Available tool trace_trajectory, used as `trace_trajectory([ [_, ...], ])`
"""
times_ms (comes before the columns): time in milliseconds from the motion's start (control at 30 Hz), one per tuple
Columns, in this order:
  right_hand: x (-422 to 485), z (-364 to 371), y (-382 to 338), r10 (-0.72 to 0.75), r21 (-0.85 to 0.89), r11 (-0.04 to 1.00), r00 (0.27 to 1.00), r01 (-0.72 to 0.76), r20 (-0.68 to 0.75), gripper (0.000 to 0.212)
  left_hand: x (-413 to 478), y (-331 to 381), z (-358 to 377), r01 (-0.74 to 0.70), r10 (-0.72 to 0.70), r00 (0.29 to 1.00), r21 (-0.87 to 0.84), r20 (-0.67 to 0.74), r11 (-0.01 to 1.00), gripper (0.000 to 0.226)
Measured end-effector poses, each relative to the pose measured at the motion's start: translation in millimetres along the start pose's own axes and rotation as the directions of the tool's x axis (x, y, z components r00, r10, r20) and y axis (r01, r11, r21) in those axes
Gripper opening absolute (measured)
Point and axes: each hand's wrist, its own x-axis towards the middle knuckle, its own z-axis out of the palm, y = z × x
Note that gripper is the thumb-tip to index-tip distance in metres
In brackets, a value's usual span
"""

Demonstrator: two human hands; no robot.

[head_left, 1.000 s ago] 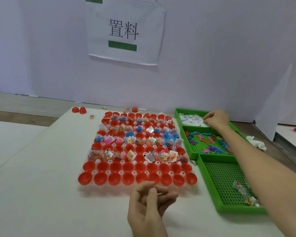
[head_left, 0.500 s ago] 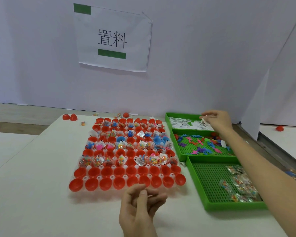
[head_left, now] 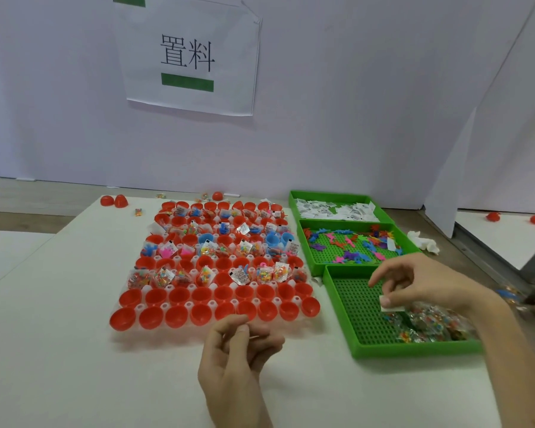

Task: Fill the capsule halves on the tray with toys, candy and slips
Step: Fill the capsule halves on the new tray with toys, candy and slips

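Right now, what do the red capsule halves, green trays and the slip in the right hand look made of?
Capsule halves: glossy plastic, by their sheen. Green trays: matte plastic, perforated grid floor. Slip: thin white paper, probably; right hand pinches it.

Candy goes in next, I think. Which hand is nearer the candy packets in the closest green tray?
Right. The right hand, pinching a white slip, hovers just above the candy packets; the left hand is off to their left, before the capsule tray.
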Motion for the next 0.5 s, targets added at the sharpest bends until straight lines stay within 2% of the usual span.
trace_trajectory([
  [133,3,3,7,0.077,-0.186,0.979,0.996,-0.085,-0.05,0.027,-1,1,0,-0.021,0.021,1.0,0.022,-0.003,1.0,0.025],
  [300,5,3,7,0.09,-0.227,0.97,0.996,-0.089,-0.007,0.025,-3,2,1,-0.051,0.052,0.999,0.048,-0.003,0.998,0.024],
  [400,7,6,5,0.032,-0.19,0.981,0.999,-0.029,0.011,0.022,-3,2,-1,-0.064,0.063,0.998,0.063,0.027,0.996,0.024],
  [500,6,12,-7,-0.136,0.012,0.991,0.99,0.136,-0.037,0.021,-3,-1,0,-0.039,0.024,0.992,0.123,0.122,0.992,0.022],
])
